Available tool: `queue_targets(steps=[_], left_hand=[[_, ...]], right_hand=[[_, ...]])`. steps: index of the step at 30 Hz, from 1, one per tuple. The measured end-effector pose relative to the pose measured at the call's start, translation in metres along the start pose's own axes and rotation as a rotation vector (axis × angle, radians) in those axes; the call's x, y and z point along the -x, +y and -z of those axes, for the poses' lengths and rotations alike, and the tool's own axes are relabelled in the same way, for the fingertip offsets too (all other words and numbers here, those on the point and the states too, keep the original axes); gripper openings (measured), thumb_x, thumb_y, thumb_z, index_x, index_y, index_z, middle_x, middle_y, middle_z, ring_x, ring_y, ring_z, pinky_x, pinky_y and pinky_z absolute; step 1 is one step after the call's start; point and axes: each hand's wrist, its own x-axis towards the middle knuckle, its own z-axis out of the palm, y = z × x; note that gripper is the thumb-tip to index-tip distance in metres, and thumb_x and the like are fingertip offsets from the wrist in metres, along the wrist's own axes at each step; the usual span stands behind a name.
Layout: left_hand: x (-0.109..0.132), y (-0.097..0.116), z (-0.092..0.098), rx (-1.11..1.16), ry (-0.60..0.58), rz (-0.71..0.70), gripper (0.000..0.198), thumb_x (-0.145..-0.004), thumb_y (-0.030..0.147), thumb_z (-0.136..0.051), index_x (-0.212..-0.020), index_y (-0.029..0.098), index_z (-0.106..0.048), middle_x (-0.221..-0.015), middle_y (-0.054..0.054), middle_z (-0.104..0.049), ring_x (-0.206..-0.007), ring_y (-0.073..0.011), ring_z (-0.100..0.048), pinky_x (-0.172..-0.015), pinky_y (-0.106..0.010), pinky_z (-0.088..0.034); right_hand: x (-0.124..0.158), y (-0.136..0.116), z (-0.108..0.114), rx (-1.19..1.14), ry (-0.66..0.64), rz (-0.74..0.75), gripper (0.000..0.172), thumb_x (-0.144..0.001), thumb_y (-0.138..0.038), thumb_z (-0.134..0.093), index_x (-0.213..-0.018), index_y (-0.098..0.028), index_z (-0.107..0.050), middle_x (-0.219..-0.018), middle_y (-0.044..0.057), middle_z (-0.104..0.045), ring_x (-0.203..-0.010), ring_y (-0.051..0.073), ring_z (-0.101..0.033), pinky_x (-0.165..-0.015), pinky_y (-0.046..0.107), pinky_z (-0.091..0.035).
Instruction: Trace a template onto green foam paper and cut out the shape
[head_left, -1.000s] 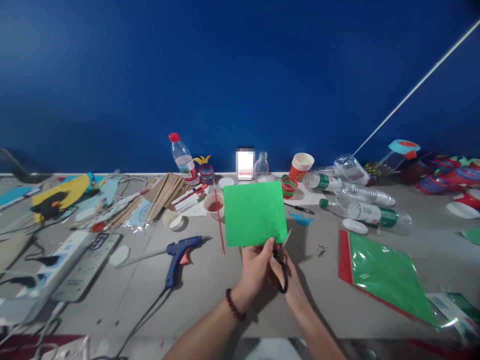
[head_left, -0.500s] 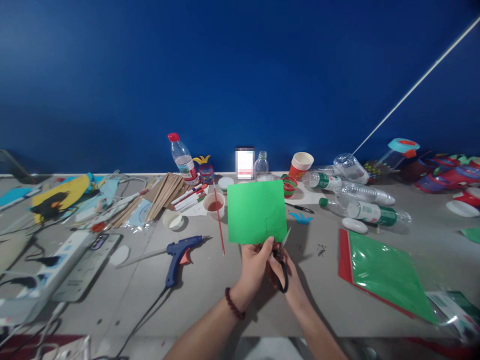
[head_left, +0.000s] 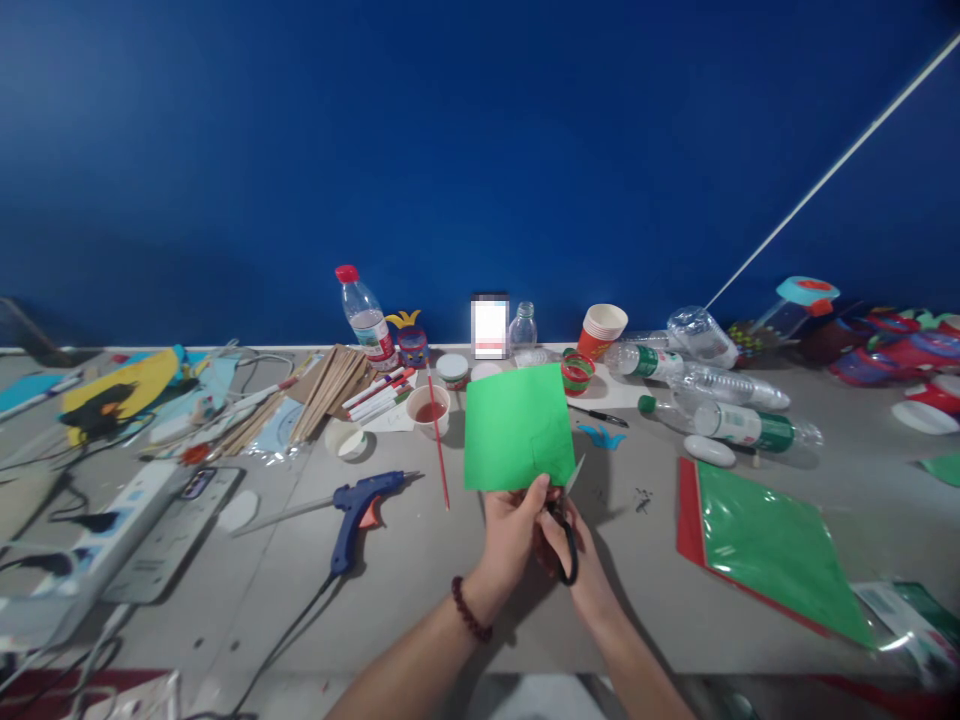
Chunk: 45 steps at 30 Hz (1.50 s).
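Note:
A bright green sheet of paper [head_left: 516,425] is raised above the table in front of me. My left hand [head_left: 510,525] grips its lower edge, thumb on the near face and the other fingers behind it. A faint drawn outline shows near the sheet's lower right corner. My right hand [head_left: 574,545] is closed around black-handled scissors [head_left: 570,555], just right of and partly behind my left hand. One scissor blade points up at the sheet's lower right edge; how far the blades are around the paper I cannot tell.
A blue hot glue gun [head_left: 364,505] lies to the left, its cord running off the front edge. A paper cup [head_left: 429,410] with brownish liquid has a red stick [head_left: 440,455] across it. Plastic bottles [head_left: 742,425] and packed green sheets [head_left: 780,540] lie to the right.
The green sheet has tilted and shifted slightly right, uncovering more of the white-lidded jar behind it. The scissor blade shows more beside the sheet's right edge.

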Motion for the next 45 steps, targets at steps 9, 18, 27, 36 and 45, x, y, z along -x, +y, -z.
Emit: queue_targets(steps=[9, 18, 27, 36, 45], left_hand=[[0.0020, 0.0011, -0.0018, 0.029, 0.002, 0.013, 0.037, -0.053, 0.041, -0.087, -0.066, 0.010, -0.071, -0.062, -0.007, -0.069, -0.054, -0.0141, -0.061, -0.055, -0.025, -0.049], [0.0027, -0.0017, -0.0025, 0.095, -0.001, 0.035, 0.039, -0.050, 0.042, -0.088, -0.066, 0.011, -0.070, -0.062, -0.006, -0.069, -0.054, -0.0129, -0.060, -0.055, -0.024, -0.048], [0.0042, 0.0004, -0.0035, 0.095, -0.020, 0.016, 0.037, -0.053, 0.041, -0.087, -0.068, 0.012, -0.069, -0.062, -0.005, -0.068, -0.052, -0.0130, -0.060, -0.054, -0.024, -0.048], [0.0032, -0.0004, -0.0023, 0.096, -0.028, 0.004, 0.035, -0.054, 0.040, -0.087, -0.069, 0.013, -0.070, -0.063, -0.004, -0.069, -0.055, -0.0122, -0.061, -0.056, -0.023, -0.049], [0.0023, 0.0006, 0.0005, 0.026, -0.058, -0.034, 0.035, -0.059, 0.043, -0.084, -0.070, 0.013, -0.070, -0.063, -0.004, -0.069, -0.054, -0.0122, -0.059, -0.056, -0.023, -0.049]], right_hand=[[0.0013, -0.0035, -0.0009, -0.046, -0.014, -0.028, 0.046, -0.077, -0.058, -0.063, -0.106, -0.021, -0.061, -0.082, 0.005, -0.068, -0.076, 0.024, -0.065, -0.070, 0.033, -0.053], [0.0002, -0.0022, 0.0002, -0.060, -0.018, 0.000, 0.051, -0.077, -0.060, -0.063, -0.108, -0.019, -0.062, -0.099, 0.010, -0.070, -0.095, 0.029, -0.065, -0.086, 0.039, -0.052], [0.0013, 0.0021, 0.0001, -0.058, -0.010, -0.026, 0.053, -0.076, -0.061, -0.064, -0.108, -0.019, -0.061, -0.101, 0.010, -0.070, -0.094, 0.028, -0.066, -0.085, 0.037, -0.053], [0.0026, -0.0020, -0.0011, -0.068, 0.015, -0.042, 0.053, -0.073, -0.062, -0.064, -0.106, -0.020, -0.063, -0.092, 0.007, -0.070, -0.083, 0.026, -0.067, -0.078, 0.035, -0.055], [0.0039, -0.0004, 0.0007, 0.012, 0.057, -0.058, 0.051, -0.072, -0.062, -0.064, -0.103, -0.021, -0.064, -0.065, 0.001, -0.062, -0.057, 0.020, -0.057, -0.050, 0.028, -0.047]])
